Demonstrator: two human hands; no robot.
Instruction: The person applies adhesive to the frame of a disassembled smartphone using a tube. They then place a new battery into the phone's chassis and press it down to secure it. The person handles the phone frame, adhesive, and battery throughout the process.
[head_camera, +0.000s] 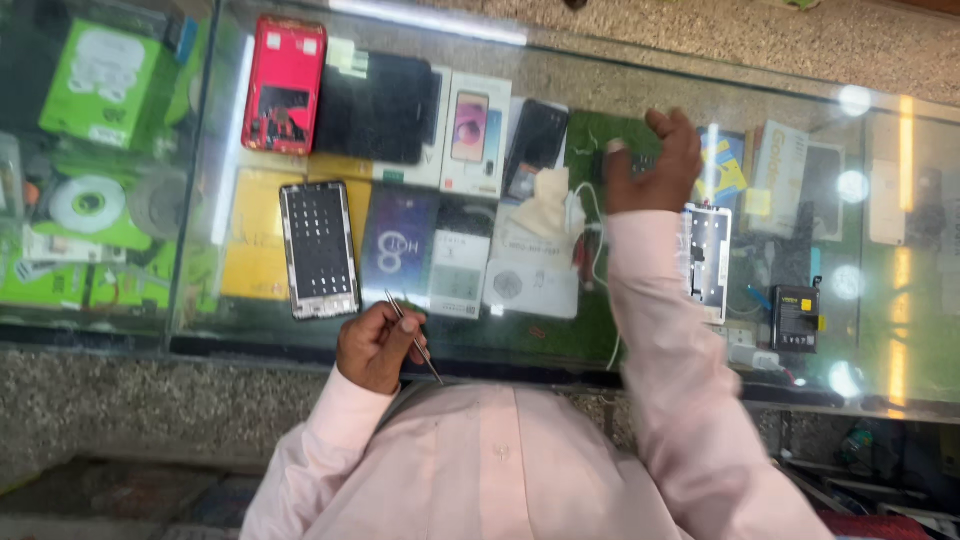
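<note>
Left hand (375, 345) pinching tweezers (413, 338) at counter (120, 385) edge — right hand (652, 165) spread, blurred.

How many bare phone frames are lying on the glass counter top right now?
2. One phone frame lies beside the left hand holding tweezers; the other frame lies below the right hand, partly hidden by the sleeve.

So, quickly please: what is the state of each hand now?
Left hand: closed, holding thin metal tweezers.
Right hand: blurred over the glass counter; open or closed cannot be told.
</note>
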